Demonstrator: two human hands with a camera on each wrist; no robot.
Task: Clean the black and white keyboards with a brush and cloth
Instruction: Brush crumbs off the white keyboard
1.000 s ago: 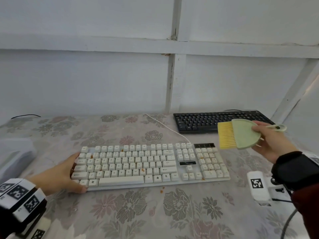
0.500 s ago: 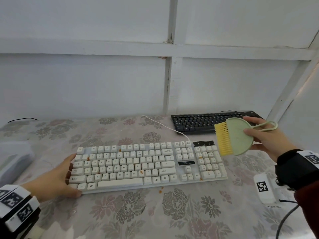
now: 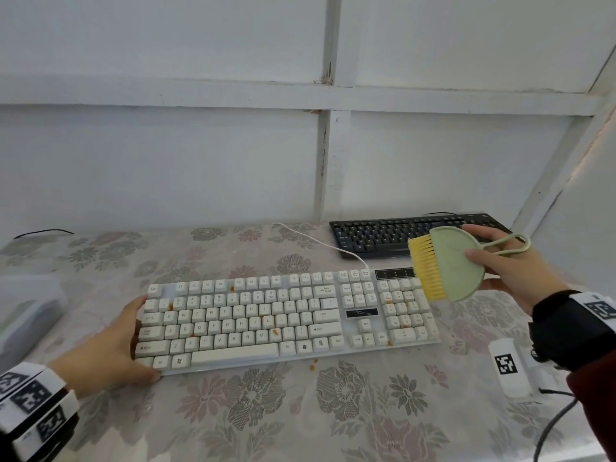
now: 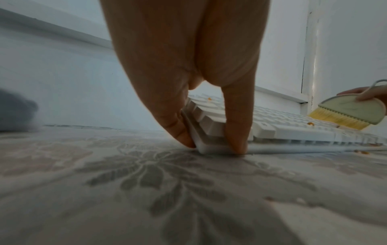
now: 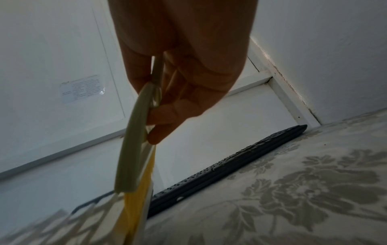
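A white keyboard (image 3: 283, 323) speckled with orange crumbs lies across the floral tablecloth. My left hand (image 3: 115, 348) holds its left end, thumb on the front edge and fingers (image 4: 176, 126) against the side of the same keyboard (image 4: 272, 127). My right hand (image 3: 513, 261) grips a pale green brush (image 3: 453, 265) with yellow bristles, held in the air just above the number pad, bristles pointing down-left. In the right wrist view the brush (image 5: 134, 145) shows edge-on. A black keyboard (image 3: 376, 236) sits at the back right by the wall, also visible from the right wrist (image 5: 240, 164).
A pale box (image 3: 23, 315) stands at the left table edge. A white device with a marker tag (image 3: 508, 366) and a dark cable lie at the right. Loose crumbs (image 3: 313, 365) lie in front of the white keyboard. The wall runs close behind.
My right hand has brought the brush down and leftward from beside the black keyboard to over the number pad, tipping the bristles downward. The left hand keeps its hold.
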